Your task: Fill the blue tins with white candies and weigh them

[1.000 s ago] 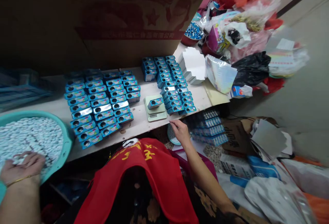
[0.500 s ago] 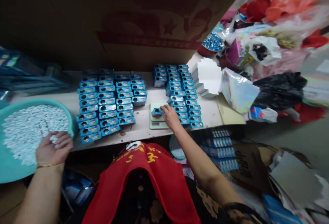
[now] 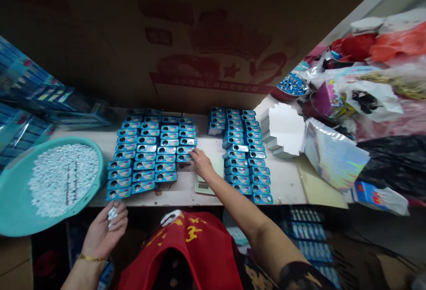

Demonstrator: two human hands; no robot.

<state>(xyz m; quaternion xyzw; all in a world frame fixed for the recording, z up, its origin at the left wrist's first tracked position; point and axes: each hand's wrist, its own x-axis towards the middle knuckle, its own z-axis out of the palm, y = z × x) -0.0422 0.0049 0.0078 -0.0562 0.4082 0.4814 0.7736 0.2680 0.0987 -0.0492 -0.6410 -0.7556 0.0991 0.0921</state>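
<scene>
My left hand (image 3: 105, 232), palm up and fingers curled, cradles a small heap of white tablets (image 3: 112, 215) just off the table's front edge. Beside it is a wide turquoise basin (image 3: 13, 196) of the same white tablets. With its fingertips, my right hand (image 3: 202, 164) grips the right end of a small blue box (image 3: 183, 158) with a dark round hole. That box lies at the near end of the rightmost row in the left group of boxes (image 3: 143, 165). Partly under my right forearm sits a pale green kitchen scale (image 3: 203, 188) with a small display.
Another group of blue boxes (image 3: 238, 170) stands right of the scale. Beyond it are stacked white cards (image 3: 282, 130) and a shiny silvery sheet (image 3: 333, 154). A large cardboard carton (image 3: 213, 37) walls off the back. Plastic bags (image 3: 372, 99) crowd the right side.
My right hand has carried the blue box from the scale leftward to the row of boxes. My left hand has moved out of the basin with tablets in it. The view has shifted.
</scene>
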